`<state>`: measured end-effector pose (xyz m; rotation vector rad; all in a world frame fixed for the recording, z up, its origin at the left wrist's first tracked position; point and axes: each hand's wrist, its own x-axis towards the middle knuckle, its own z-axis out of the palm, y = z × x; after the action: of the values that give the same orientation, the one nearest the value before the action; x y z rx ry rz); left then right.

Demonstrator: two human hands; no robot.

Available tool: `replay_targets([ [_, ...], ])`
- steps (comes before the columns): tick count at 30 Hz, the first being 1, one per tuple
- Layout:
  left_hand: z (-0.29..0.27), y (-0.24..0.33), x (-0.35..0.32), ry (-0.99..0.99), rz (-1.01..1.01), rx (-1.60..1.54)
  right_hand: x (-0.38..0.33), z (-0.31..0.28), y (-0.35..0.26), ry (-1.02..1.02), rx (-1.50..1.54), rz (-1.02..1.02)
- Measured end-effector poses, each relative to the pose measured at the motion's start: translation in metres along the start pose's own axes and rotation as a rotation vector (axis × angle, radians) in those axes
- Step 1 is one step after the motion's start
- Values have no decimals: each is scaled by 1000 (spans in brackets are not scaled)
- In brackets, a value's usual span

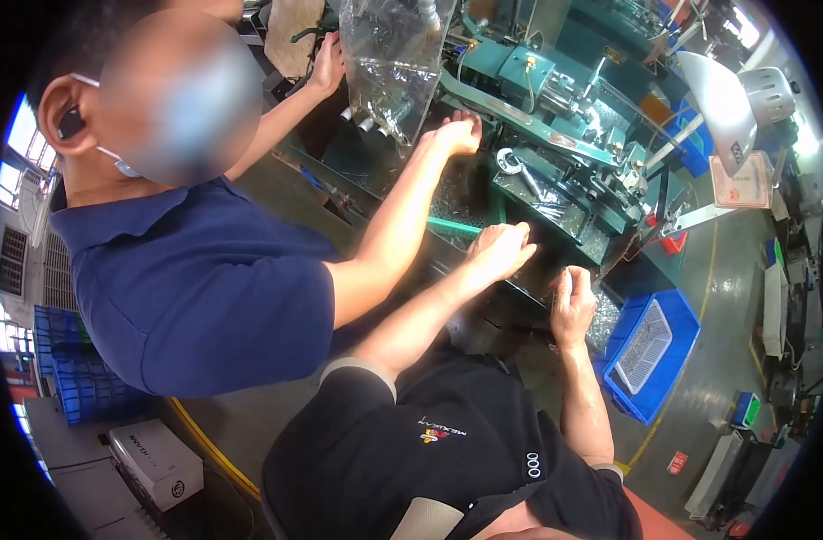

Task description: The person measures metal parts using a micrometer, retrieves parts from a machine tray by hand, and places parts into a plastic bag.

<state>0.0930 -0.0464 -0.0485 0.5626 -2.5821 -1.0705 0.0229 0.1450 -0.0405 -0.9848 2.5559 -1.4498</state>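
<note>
My left hand (501, 253) is held over the front of a green machine (529, 85), its fingers bent and drawn together. What it holds, if anything, cannot be made out. A thin green strip (454, 226) lies just left of it, and I cannot tell if they touch. My right hand (574, 309) is raised at the machine's front right, fingertips pinched together. Anything between them is too small to name. Beyond my hands, a micrometer (521, 171) rests on a metal tray (569, 220) with several slim metal pieces.
A co-worker in a navy shirt (204, 297) stands at my left, one hand (456, 133) at the machine. A clear plastic bag (389, 67) hangs beside it. At right are a blue bin (641, 407) holding a white basket (647, 346), and a white lamp (719, 103).
</note>
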Motion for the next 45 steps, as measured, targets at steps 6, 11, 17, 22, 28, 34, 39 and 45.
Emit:
replay_targets([
  [6, -2, 4, -3, 17, 19, -7, 0, -4, -4, 11, -1, -24],
  [11, 2, 2, -8, -28, -59, -9, -7, 2, 9, 20, -16, -62],
  [17, 2, 1, -3, -1, -6, -1, -2, -1, 2, 23, 13, -31],
  [22, 0, 3, -2, -34, -36, 13, -1, 1, 6, 17, 2, -45],
  [28, -8, 10, -3, -59, -67, 24, 0, 2, 9, 27, -61, -77],
  [34, -9, 10, -3, -69, -68, 11, 0, 0, 4, 9, -31, -4],
  [39, -6, 9, -3, -71, -58, 10, -1, 1, 4, 14, -52, -6],
  [45, -8, 11, -4, -44, -30, -12, -1, -1, 5, 14, -79, -39],
])
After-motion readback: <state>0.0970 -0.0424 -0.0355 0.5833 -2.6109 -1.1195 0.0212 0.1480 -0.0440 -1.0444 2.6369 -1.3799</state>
